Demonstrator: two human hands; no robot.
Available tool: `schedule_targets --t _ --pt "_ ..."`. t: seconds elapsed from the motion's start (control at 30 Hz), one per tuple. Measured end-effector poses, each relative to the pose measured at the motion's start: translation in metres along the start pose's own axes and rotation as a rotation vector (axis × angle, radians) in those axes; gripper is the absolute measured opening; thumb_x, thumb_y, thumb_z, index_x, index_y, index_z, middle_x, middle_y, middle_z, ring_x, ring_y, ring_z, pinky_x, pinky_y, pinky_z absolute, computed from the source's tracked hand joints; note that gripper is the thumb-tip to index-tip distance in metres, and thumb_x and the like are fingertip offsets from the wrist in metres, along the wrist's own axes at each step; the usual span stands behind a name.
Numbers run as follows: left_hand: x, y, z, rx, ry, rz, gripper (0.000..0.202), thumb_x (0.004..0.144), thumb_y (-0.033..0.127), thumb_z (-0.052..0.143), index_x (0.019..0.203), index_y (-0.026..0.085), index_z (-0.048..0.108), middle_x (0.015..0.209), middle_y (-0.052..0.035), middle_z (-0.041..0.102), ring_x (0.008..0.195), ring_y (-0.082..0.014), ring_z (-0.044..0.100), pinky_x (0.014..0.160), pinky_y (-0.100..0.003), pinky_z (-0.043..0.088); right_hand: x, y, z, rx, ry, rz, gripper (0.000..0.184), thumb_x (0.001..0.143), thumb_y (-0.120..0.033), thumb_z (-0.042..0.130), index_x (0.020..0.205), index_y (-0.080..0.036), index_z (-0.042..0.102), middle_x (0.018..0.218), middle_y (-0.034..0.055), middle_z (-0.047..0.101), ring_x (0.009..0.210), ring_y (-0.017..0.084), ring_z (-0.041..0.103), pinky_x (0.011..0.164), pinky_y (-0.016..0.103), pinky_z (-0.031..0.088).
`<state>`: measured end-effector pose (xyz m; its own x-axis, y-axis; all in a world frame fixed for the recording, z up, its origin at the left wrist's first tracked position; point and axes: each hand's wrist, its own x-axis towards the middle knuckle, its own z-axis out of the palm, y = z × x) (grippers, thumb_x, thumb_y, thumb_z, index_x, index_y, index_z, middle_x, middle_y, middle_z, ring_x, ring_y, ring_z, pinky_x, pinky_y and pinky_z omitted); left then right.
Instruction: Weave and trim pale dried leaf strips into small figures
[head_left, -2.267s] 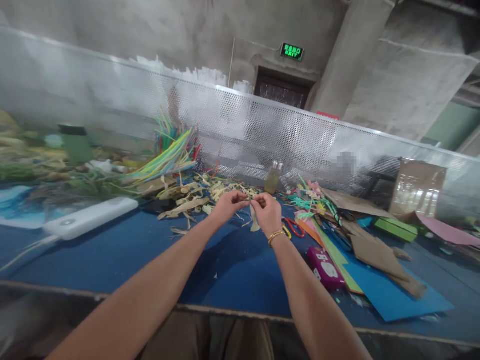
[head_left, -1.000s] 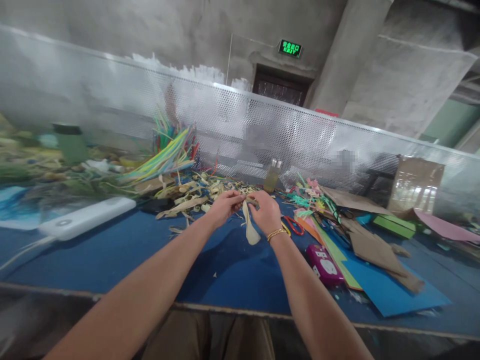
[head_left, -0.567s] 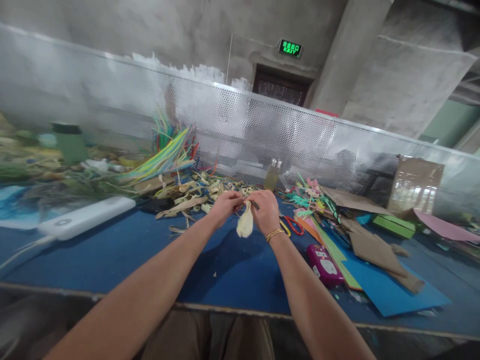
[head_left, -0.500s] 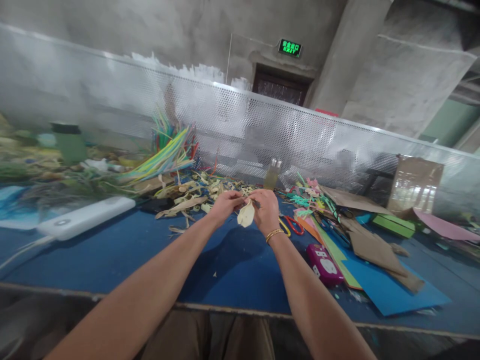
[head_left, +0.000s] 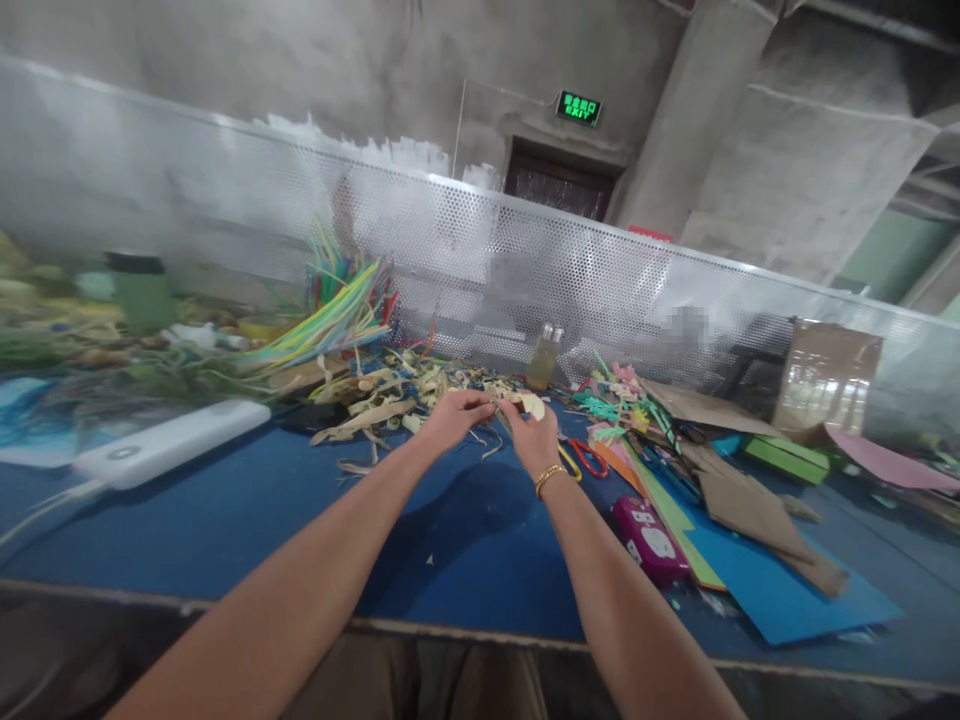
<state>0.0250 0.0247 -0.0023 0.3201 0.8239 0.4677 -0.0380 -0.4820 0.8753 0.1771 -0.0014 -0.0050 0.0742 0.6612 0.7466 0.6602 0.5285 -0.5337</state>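
My left hand (head_left: 457, 420) and my right hand (head_left: 534, 436) meet over the blue table, thumbs and fingers pinched together. Between them they hold a cream-coloured, petal-shaped piece (head_left: 533, 405) like dried husk by its narrow end. Its broad end shows above my right hand; the pinched end is mostly hidden by the fingertips. Thin pale strands (head_left: 491, 442) show just below the fingers. Behind and left of my hands lies a heap of similar dry, pale scraps (head_left: 386, 400). Red-and-yellow-handled scissors (head_left: 589, 458) lie beside my right wrist.
A white power strip (head_left: 176, 445) lies left, near colourful pipe cleaners (head_left: 337, 310). A small bottle (head_left: 545, 357) stands behind my hands. To the right are a purple pack (head_left: 649, 540), blue card (head_left: 795, 585) and brown cardboard (head_left: 750, 510). A perforated metal screen (head_left: 450, 230) borders the back.
The petal-shaped piece hung down between my hands before; now its broad end is turned up above my right hand. My fingertips stay close together in nearly the same place.
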Motion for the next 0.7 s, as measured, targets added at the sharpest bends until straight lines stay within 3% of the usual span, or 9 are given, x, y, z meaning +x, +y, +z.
schedule_targets --t 0.23,0.4,0.5,0.7 --pt "-0.0037 0.0058 0.0059 -0.112 -0.016 -0.027 0.023 0.070 0.036 0.064 0.063 0.016 0.057 0.056 0.0032 0.047 0.052 -0.0083 0.039 0.052 -0.022 0.031 -0.0006 -0.0071 -0.0010 -0.027 0.007 0.064 0.020 0.082 -0.037 0.052 0.077 -0.020 0.061 0.073 0.0066 0.066 0.071 0.019 0.061 0.069 0.029 0.045" --pt "-0.0047 0.0077 0.0089 -0.008 0.050 0.025 0.021 0.064 0.030 0.070 0.060 0.016 0.055 0.055 0.0042 0.043 0.053 -0.0082 0.035 0.052 -0.022 0.028 -0.0015 -0.0053 0.0035 0.027 0.028 0.103 0.022 0.081 -0.039 0.051 0.075 -0.019 0.058 0.070 0.0054 0.064 0.067 0.018 0.059 0.065 0.028 0.044" --pt "-0.0040 0.0063 0.0084 0.046 0.108 0.041 0.016 0.063 0.029 0.070 0.061 0.017 0.060 0.056 0.0027 0.048 0.056 -0.0099 0.039 0.054 -0.022 0.030 -0.0017 -0.0027 0.0056 0.074 0.023 0.104 0.022 0.081 -0.039 0.051 0.073 -0.019 0.057 0.067 0.0030 0.062 0.062 0.016 0.057 0.062 0.027 0.044" --pt "-0.0008 0.0064 -0.0002 0.214 0.189 0.164 0.015 0.055 0.028 0.077 0.065 0.020 0.069 0.078 -0.0036 0.060 0.067 -0.0142 0.047 0.062 -0.025 0.035 -0.0004 -0.0058 0.0019 0.051 0.008 0.084 0.023 0.081 -0.039 0.052 0.071 -0.019 0.058 0.068 0.0043 0.064 0.065 0.017 0.058 0.064 0.027 0.044"
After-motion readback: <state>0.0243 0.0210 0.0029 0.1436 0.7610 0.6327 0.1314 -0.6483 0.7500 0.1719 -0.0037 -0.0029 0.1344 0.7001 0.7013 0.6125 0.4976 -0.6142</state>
